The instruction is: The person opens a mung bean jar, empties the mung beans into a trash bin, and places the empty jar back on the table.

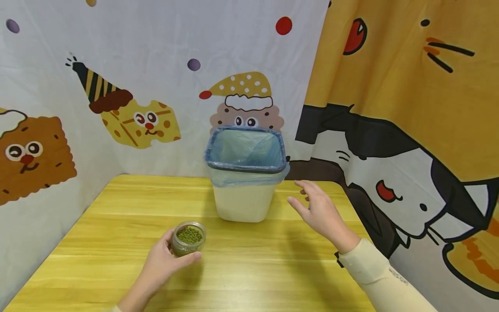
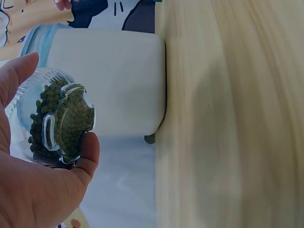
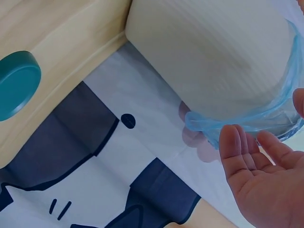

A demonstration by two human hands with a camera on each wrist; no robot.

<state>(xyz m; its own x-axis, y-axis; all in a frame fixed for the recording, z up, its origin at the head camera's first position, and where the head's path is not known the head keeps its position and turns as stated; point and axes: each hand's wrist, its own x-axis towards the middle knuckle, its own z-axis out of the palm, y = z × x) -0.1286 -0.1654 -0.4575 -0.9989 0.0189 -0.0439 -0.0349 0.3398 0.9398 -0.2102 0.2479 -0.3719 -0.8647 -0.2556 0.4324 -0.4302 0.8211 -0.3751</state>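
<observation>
My left hand [image 1: 163,260] grips a small clear glass jar [image 1: 189,248], thumb on one side and fingers on the other. Green beans [image 1: 189,234] partly fill the uncapped jar; the left wrist view shows them through its glass base [image 2: 71,123], raised off the table. A white bin [image 1: 243,201] lined with a thin blue bag [image 1: 249,177] stands upright beyond the jar. Beside the bin's right side, my right hand [image 1: 321,212] is held in the air with relaxed fingers and nothing in it. The right wrist view has its fingertips near the bag's edge.
A teal round lid [image 3: 19,85] lies on the wooden table [image 1: 128,216], near its edge in the right wrist view. Cartoon-printed cloth [image 1: 156,43] hangs behind the table, and a yellow curtain [image 1: 390,78] hangs at the right.
</observation>
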